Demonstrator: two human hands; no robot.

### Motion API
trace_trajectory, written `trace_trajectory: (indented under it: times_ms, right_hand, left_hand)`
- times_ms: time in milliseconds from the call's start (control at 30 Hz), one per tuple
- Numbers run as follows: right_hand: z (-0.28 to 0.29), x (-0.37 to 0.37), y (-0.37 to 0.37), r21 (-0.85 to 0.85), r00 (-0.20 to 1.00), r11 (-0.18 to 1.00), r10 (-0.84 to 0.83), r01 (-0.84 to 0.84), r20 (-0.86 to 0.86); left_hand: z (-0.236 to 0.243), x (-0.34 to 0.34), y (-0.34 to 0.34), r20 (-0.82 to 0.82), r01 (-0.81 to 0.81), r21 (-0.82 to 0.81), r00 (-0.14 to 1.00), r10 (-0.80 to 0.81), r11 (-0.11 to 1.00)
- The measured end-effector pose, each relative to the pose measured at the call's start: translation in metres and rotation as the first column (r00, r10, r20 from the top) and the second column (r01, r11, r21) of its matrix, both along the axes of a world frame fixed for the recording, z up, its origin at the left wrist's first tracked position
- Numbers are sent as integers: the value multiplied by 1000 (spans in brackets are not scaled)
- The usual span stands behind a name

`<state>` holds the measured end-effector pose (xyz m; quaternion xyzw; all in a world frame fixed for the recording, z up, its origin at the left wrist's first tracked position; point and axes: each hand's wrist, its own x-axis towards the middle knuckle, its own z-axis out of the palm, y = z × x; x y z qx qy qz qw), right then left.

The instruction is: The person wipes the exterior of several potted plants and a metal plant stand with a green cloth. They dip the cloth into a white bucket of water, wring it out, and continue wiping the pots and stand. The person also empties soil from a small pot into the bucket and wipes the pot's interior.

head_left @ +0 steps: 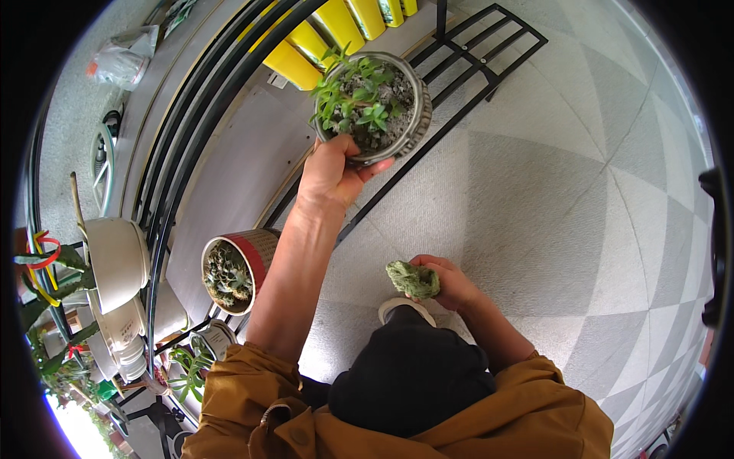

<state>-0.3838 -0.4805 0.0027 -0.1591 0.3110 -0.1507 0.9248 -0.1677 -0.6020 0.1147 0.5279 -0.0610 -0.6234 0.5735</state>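
Note:
My left hand (337, 170) grips a round grey pot (417, 107) by its near side, holding it out over the black rack, with a leafy green succulent (353, 99) and pale gritty soil in it. Lower right, my right hand (448, 282) is closed on a crumpled green cloth (413, 279), held above my shoe (395, 310). Beside my left forearm, a red-and-beige pot (260, 254) holding a spiky succulent stands on the rack.
A black metal rack (505, 53) with grey boards (206, 180) runs along the left and top, carrying yellow containers (294, 65). White pots (115, 256), more plants (187, 371) and a plastic bag (122, 61) are at left. Checkered grey floor (550, 222) extends right.

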Motion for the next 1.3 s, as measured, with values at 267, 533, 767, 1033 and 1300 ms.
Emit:
trace_trajectory:
  times_ms: [267, 533, 767, 1033, 1300]
  right_hand:
    - [8, -4, -19, -45, 987, 993, -103, 109, 122]
    - [9, 5, -31, -217, 994, 971, -104, 96, -27]
    - [21, 17, -40, -231, 997, 972, -30, 46, 73]
    - [51, 50, -48, -766, 967, 642, -215, 33, -138]
    - [-3, 157, -124, -545, 735, -529, -618, -651, -279]
  left_hand:
    - [-1, -15, -26, 51, 24, 23, 998, -25, 999]
    - [2, -15, -41, 58, 10, 126, 998, -18, 992]
    - [9, 9, -51, -25, 155, 199, 988, -154, 968]
    - [53, 45, 30, 424, -62, -11, 904, 61, 998]
    - [38, 51, 236, 282, 255, 178, 912, -297, 950]
